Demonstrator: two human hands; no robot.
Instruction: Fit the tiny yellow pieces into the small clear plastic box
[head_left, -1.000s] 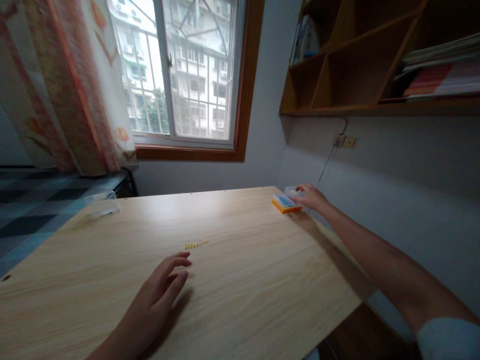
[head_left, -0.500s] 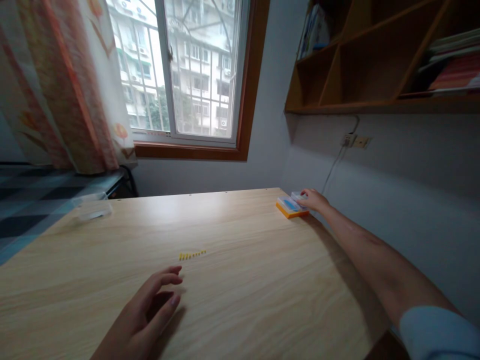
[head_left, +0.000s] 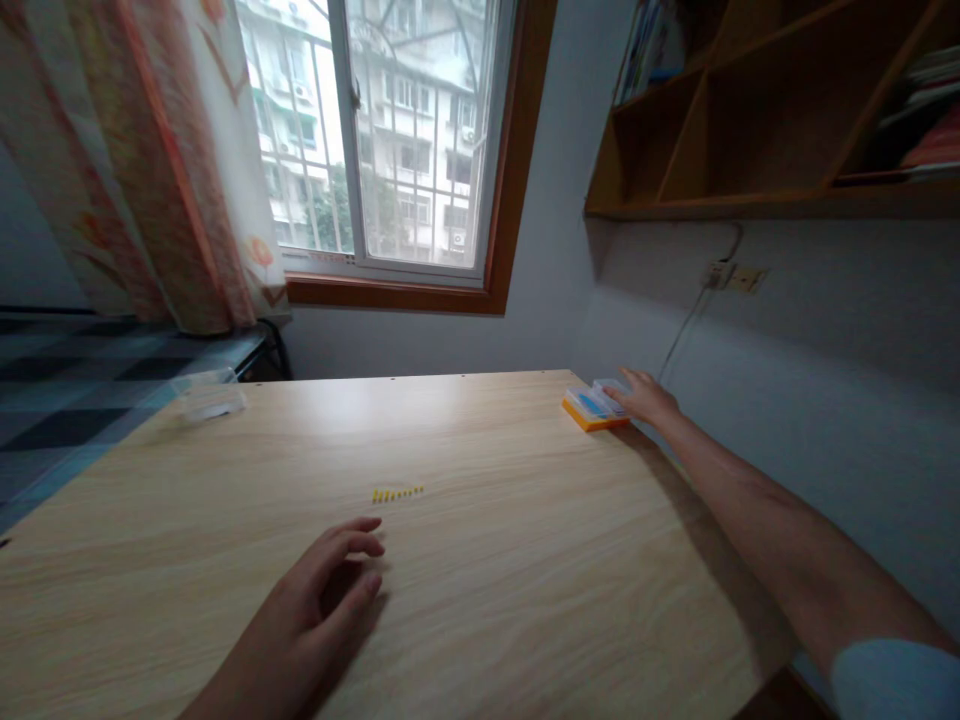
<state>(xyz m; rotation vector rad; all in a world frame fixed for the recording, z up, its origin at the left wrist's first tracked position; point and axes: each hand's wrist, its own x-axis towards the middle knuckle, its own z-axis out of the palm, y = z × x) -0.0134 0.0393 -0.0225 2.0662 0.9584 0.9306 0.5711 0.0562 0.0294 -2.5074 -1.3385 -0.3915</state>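
Note:
My left hand (head_left: pixel 330 590) rests low over the table, fingers curved and thumb apart, with nothing between them. Just beyond its fingertips lies a row of several tiny yellow pieces (head_left: pixel 397 494), too small to name. At the far right corner my right hand (head_left: pixel 646 396) is stretched out beside a small clear plastic box (head_left: pixel 609 386), its fingers apart. Whether the thumb touches the box I cannot tell. Against that box sits an orange-based case (head_left: pixel 586 407) with a clear top and something blue inside.
The wooden table (head_left: pixel 480 600) runs toward the wall below the window. A clear plastic container (head_left: pixel 214 398) stands at its far left edge, beside a checked bed cover (head_left: pixel 112 380). Wooden shelves (head_left: pixel 750 205) with books hang on the right wall above a socket (head_left: pixel 731 276).
The fingers of my right hand have lifted and spread at the clear box. My view has shifted slightly left, so everything appears further right. My left hand keeps its curved pose.

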